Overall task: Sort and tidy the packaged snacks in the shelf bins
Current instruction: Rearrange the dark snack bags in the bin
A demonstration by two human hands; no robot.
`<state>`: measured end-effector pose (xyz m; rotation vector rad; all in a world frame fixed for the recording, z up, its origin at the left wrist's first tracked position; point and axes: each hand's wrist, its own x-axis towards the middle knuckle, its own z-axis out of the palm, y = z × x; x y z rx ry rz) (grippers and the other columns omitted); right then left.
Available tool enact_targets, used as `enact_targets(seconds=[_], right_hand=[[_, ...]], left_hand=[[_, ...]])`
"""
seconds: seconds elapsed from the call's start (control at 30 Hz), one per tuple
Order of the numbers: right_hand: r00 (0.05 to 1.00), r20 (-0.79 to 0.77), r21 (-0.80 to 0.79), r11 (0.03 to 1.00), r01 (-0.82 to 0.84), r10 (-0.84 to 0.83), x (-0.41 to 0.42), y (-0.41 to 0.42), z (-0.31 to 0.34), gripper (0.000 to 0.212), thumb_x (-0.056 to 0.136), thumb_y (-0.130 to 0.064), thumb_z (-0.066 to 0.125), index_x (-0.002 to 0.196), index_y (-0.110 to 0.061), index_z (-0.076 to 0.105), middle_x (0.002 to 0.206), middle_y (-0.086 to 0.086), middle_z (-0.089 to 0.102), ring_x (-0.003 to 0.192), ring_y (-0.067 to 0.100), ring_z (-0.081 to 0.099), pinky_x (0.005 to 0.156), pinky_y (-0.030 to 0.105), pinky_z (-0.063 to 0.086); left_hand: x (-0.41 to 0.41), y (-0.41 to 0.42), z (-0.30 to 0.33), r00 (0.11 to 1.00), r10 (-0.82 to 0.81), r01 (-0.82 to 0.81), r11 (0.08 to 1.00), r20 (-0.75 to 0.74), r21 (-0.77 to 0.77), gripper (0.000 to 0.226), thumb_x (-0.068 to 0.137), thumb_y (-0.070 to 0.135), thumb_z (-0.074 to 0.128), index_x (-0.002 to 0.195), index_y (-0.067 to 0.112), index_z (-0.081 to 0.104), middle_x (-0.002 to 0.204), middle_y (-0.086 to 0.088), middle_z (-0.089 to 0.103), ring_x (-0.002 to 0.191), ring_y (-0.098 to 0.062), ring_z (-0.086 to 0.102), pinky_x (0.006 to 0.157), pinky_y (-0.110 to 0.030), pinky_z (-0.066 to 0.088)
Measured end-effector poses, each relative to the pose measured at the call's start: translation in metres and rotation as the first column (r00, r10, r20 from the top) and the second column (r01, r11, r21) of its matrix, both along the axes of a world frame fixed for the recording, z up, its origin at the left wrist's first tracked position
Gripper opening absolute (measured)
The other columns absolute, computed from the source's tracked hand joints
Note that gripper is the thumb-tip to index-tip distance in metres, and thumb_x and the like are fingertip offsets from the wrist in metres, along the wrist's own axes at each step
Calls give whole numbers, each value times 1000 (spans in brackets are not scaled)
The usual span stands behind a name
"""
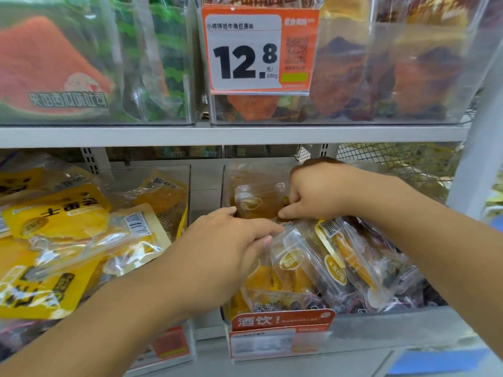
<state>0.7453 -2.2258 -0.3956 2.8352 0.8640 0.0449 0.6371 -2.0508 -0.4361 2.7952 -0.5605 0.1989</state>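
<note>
On the lower shelf, both hands work in the right-hand bin (408,319): the right hand (315,191) pinches a clear snack pack (253,200) at its back, the left hand (228,240) lies loosely on leaning packs (326,257), while the yellow packs (68,229) left remain jumbled.

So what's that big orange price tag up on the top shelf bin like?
The price tag is an orange card with a white panel printed "12.8" in bold black, small Chinese text above, "500g" beside it, plus a QR code and a green strip at right. It hangs upright on the front of a clear upper bin. Neither hand touches it.
</note>
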Motion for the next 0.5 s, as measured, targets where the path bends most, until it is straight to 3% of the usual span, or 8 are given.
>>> enact_targets(seconds=[0.07, 0.1, 0.17, 0.23, 0.3, 0.37, 0.43, 0.5], right_hand=[[984, -150, 87, 992, -88, 100, 3, 0, -2, 16, 90, -40, 69, 82, -27, 69, 65, -6, 63, 59, 6, 57, 59, 24, 43], [961, -237, 164, 981, -107, 145, 3, -1, -2, 7, 89, -32, 72, 96, -33, 69, 70, -6, 67, 60, 2, 59, 62, 22, 45], [885, -402, 280, 952, -125, 234, 7, -5, -2, 44, 88, -14, 73, 121, -42, 63, 75, -6, 70, 63, 0, 61, 67, 16, 48], [837, -465, 269, 947, -175, 287, 11, -7, -1, 61, 88, -1, 68, 133, -42, 59, 70, -10, 67, 62, 1, 56, 65, 14, 46], [820, -487, 223, 951, -216, 300, 13, -5, 0, 54, 90, -2, 67, 128, -39, 66, 62, -19, 60, 57, 0, 49, 60, 13, 42], [808, -506, 236, 949, -208, 303, 11, -3, -1, 38, 93, -9, 68, 121, -35, 72, 63, -25, 61, 59, -2, 52, 62, 11, 42], [822, -483, 304, 938, -167, 303, 7, -1, -7, 21, 97, -19, 64, 106, -32, 78, 77, -24, 70, 67, -5, 60, 69, 13, 45], [885, -356, 345, 922, -175, 302, 6, -3, -13, 17, 98, -25, 61, 98, -27, 78, 86, -16, 74, 75, -1, 64, 74, 17, 49]], left_hand=[[0, 3, 4, 999, -22, 22, 1000, -39, -16, 39, 106, 41, 27, 138, 59, 42, 115, 35, 63, 128, 6, 23, 83, 11, -9], [-1, 4, 5, 997, -36, 35, 999, -65, -19, 39, 106, 43, 27, 136, 62, 41, 122, 31, 63, 128, 7, 22, 82, 11, -8], [-2, 7, 7, 991, -63, 59, 998, -115, -35, 37, 104, 46, 29, 131, 68, 40, 125, 32, 61, 134, 7, 21, 90, 8, -2], [-4, 10, 5, 987, -101, 96, 994, -121, -45, 34, 103, 48, 32, 124, 72, 40, 122, 33, 62, 132, 6, 31, 106, -6, 19], [-4, 11, 2, 988, -127, 121, 990, -88, -76, 33, 102, 47, 37, 122, 73, 40, 111, 28, 68, 115, 5, 50, 97, -20, 39], [-2, 12, 0, 988, -142, 132, 983, -65, -130, 36, 101, 44, 42, 122, 73, 41, 111, 28, 69, 107, 6, 59, 91, -21, 46], [-1, 12, -2, 989, -143, 132, 971, -39, -199, 36, 101, 39, 49, 128, 63, 52, 129, 34, 59, 119, 13, 53, 102, -24, 47], [-1, 12, -4, 995, -100, 98, 976, -2, -195, 33, 99, 41, 52, 128, 54, 60, 150, 33, 37, 137, 14, 33, 115, -27, 36]])
